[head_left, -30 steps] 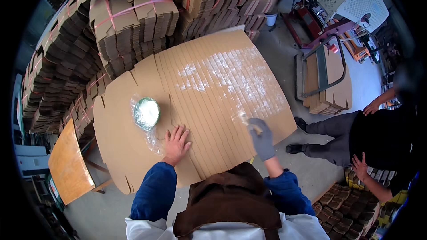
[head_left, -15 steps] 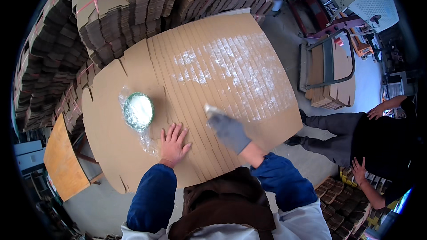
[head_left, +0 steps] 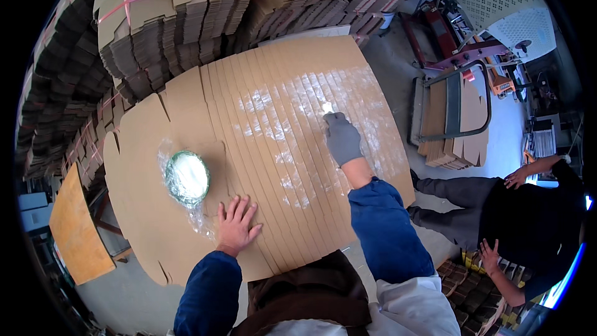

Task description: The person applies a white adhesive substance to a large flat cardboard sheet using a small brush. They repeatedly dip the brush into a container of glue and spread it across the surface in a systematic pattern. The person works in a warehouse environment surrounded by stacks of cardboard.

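Observation:
Overlapping brown cardboard sheets [head_left: 140,214] are fanned out in narrow strips before me. My left hand [head_left: 236,227], bare, lies flat on them with its fingers spread. In a grey glove, my right hand [head_left: 342,142] is closed around what looks like a brush; only its whitish tip [head_left: 327,107] shows, down at the strips. Shiny white wet patches [head_left: 295,190] cover the middle and right of the strips. Left of centre, beyond my left hand, a round green-rimmed tub [head_left: 188,177] of white stuff stands on the cardboard, wrapped in clear plastic film.
Tall bundles of flat cardboard [head_left: 171,22], tied with pink strapping, rise behind and to the left. A wooden board [head_left: 81,227] stands at left. On the right are a trolley [head_left: 457,102] carrying cardboard and a person [head_left: 510,211] in dark clothes, hands at the waist.
My right hand has moved away from me and slightly right with the brush. The wet patches now reach nearer to me across the strips. My left hand still lies flat.

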A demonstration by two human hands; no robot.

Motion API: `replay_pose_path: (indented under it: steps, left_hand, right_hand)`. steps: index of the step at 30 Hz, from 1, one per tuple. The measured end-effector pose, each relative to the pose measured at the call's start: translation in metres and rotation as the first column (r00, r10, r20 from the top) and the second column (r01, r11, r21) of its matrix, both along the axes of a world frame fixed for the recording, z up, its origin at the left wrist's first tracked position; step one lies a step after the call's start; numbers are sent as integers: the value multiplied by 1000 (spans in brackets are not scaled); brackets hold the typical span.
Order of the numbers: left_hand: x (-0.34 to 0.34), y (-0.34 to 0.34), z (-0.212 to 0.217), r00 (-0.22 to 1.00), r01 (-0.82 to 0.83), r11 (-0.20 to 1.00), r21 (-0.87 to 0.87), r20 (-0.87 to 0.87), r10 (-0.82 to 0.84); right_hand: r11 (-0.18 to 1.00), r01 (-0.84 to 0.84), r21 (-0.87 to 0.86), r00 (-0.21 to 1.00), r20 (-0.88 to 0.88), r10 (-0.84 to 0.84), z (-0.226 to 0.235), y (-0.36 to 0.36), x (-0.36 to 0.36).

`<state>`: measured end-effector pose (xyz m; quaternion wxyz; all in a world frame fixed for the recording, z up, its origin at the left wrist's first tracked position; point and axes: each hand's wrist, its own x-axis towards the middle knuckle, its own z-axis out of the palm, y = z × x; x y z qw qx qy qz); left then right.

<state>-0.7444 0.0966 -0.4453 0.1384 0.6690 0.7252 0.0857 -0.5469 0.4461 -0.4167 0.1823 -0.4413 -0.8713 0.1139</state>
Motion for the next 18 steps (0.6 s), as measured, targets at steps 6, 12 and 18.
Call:
replay_pose_path:
  steps: [6, 12, 18]
  left_hand:
    - [-4, 8, 4, 1000, 3, 1000, -14, -3, -3]
    - [0, 6, 1, 1000, -18, 1000, -2, -12, 18]
    - [-7, 8, 3, 1000, -16, 1000, -15, -23, 16]
  right_hand:
    - [979, -186, 87, 973, 154, 171, -23, 9, -12]
    - [942, -333, -44, 929, 152, 336, -21, -2, -56]
    - [976, -213, 30, 976, -25, 214, -11, 44, -65]
